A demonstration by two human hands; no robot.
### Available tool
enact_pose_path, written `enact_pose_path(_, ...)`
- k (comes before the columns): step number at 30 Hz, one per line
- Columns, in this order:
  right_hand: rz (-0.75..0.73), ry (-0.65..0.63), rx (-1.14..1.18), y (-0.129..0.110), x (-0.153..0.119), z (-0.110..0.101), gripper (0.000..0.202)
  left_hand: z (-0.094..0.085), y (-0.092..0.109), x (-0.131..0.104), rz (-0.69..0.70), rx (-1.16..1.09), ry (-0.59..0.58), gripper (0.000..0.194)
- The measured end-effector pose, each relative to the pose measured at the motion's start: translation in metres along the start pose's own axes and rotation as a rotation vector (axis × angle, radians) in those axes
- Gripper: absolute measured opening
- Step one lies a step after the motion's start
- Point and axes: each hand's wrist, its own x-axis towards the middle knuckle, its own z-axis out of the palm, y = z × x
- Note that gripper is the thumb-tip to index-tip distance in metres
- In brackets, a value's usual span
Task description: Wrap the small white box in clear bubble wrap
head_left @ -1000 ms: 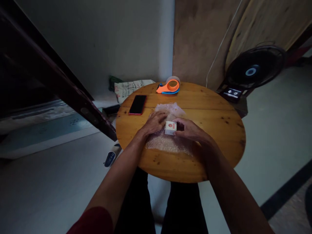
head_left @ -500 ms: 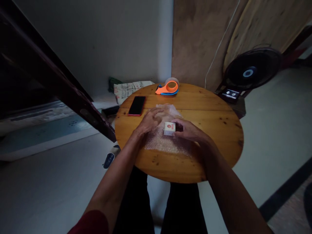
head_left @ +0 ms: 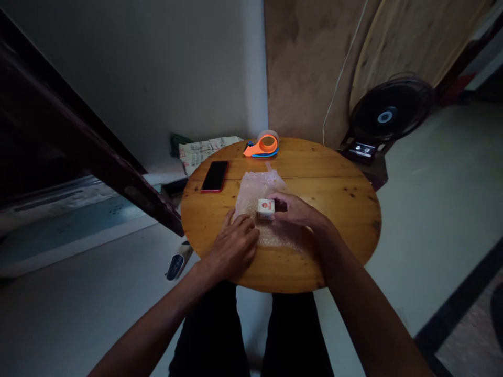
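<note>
A sheet of clear bubble wrap lies spread on the round wooden table. On the sheet sits a small white box with a red print on its top. My right hand grips the box from its right side, thumb in front and fingers behind. My left hand is at the wrap's near left edge, fingers bent over it; the fingertips and whatever is under the palm are partly hidden.
A phone lies at the table's left side. An orange and blue tape dispenser stands at the back edge. Behind the table are a printed sack and a wall; a round black fan stands to the right.
My left hand has moved from the far left part of the bubble wrap back toward me, to its near left edge. My right hand stays on the box. The view has shifted slightly.
</note>
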Motion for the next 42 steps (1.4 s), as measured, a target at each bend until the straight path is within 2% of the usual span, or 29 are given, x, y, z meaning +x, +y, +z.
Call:
enact_pose_path(4,0.004,-0.009,0.003,-0.001,0.000,0.001,0.037,0.005,-0.003,0.006,0.020,-0.051,0.119,0.012)
enact_pose_path(8,0.038,0.001,0.106,-0.003,-0.001,-0.001,0.052,0.002,-0.005,0.020,-0.053,-0.106,0.301,0.012)
enact_pose_path(10,0.086,0.041,0.189,-0.007,-0.003,-0.004,0.052,0.000,-0.008,0.032,-0.112,-0.121,0.345,0.012)
enact_pose_path(13,0.119,0.087,0.285,-0.017,-0.009,-0.013,0.041,0.000,-0.017,0.051,-0.223,-0.146,0.345,0.012)
enact_pose_path(15,0.093,0.071,0.294,-0.023,-0.013,-0.018,0.039,0.003,-0.024,0.060,-0.313,-0.189,0.322,0.011)
enact_pose_path(19,0.092,-0.009,0.233,-0.024,-0.013,-0.020,0.049,0.009,-0.036,0.068,-0.501,-0.396,0.210,0.013)
enact_pose_path(21,0.121,0.006,0.155,-0.018,-0.009,-0.016,0.042,0.012,-0.040,0.067,-0.540,-0.496,0.170,0.014)
enact_pose_path(25,0.128,0.113,0.009,-0.007,0.000,-0.008,0.024,0.015,-0.047,0.065,-0.505,-0.705,0.151,0.016)
enact_pose_path(28,0.129,0.140,-0.010,-0.006,0.002,-0.005,0.023,0.020,-0.050,0.066,-0.441,-0.814,0.153,0.022)
enact_pose_path(31,0.143,0.150,0.006,-0.010,0.000,-0.006,0.024,0.026,-0.050,0.068,-0.401,-0.901,0.213,0.021)
enact_pose_path(37,0.167,0.158,0.056,-0.010,-0.001,-0.006,0.024,0.036,-0.047,0.070,-0.436,-1.124,0.286,0.021)
enact_pose_path(42,0.192,0.191,0.040,-0.007,0.000,-0.006,0.022,0.039,-0.044,0.071,-0.394,-1.133,0.333,0.020)
